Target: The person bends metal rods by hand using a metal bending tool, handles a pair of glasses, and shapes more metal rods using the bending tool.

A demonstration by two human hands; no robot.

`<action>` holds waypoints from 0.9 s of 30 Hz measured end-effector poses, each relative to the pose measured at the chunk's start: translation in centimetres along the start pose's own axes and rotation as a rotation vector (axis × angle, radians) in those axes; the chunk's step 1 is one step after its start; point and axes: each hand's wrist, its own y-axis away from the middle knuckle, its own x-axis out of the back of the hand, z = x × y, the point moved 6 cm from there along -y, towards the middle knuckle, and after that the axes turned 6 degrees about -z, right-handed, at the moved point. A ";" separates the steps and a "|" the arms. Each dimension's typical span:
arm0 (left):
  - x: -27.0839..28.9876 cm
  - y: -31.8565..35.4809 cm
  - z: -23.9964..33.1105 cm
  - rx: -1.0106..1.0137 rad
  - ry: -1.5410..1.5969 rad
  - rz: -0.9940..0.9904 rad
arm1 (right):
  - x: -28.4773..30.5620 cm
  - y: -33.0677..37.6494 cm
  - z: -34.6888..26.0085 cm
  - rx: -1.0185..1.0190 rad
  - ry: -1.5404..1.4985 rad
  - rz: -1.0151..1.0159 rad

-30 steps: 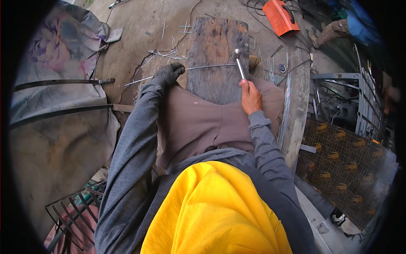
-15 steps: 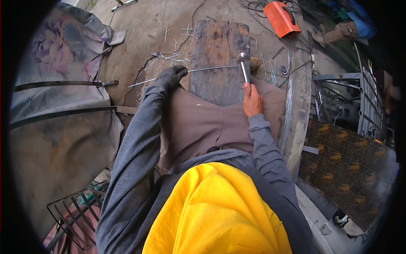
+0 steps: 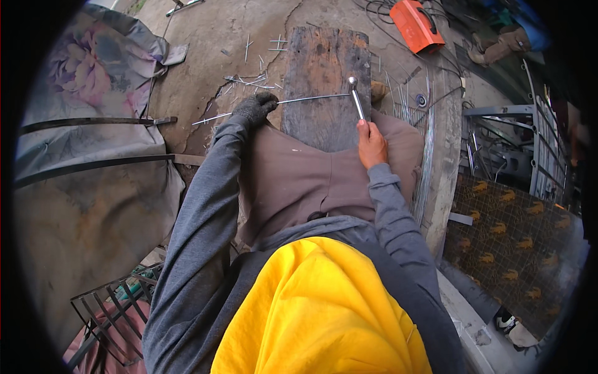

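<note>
My left hand (image 3: pixel 256 109), in a dark grey glove, is closed around a thin metal rod (image 3: pixel 314 98). One end of the rod sticks out to the left past my hand; the rest lies across a worn wooden plank (image 3: pixel 319 128) in front of my lap. My bare right hand (image 3: pixel 372 144) grips a silver hammer (image 3: pixel 357 103) by its shiny handle. The hammer's head is at the plank's right side, at the right end of the rod. Whether it touches the rod I cannot tell.
Cut rod pieces (image 3: pixel 252 82) lie on the concrete left of the plank. Long thin rods (image 3: pixel 428 149) run along my right. An orange machine (image 3: pixel 416 26) with cables stands at far right, near a person's leg (image 3: pixel 507 47). A stained tarp (image 3: pixel 93 206) hangs on the left.
The hammer's head has shifted slightly left and down toward the rod's right end. The left hand keeps its hold on the rod, and the view has shifted a little.
</note>
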 end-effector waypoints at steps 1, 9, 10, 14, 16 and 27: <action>0.2 0.0 -0.2 -0.002 0.040 -0.017 | 0.2 0.2 -1.0 0.022 -0.038 0.009; 0.0 -0.3 0.1 0.017 0.030 -0.036 | -0.6 -0.5 -1.7 -0.003 0.007 -0.089; 0.0 -0.2 -0.1 0.011 0.029 -0.037 | -0.8 -0.4 -2.0 -0.011 -0.013 -0.105; 0.0 0.1 1.2 -0.014 0.042 -0.038 | -0.9 0.1 -1.1 -0.039 0.016 -0.056; -0.3 -0.1 1.7 0.013 0.050 -0.066 | -1.2 -1.4 0.1 -0.029 0.094 -0.152; 0.0 1.0 2.2 0.017 -0.103 0.036 | -0.4 0.8 -0.5 0.061 -0.086 0.016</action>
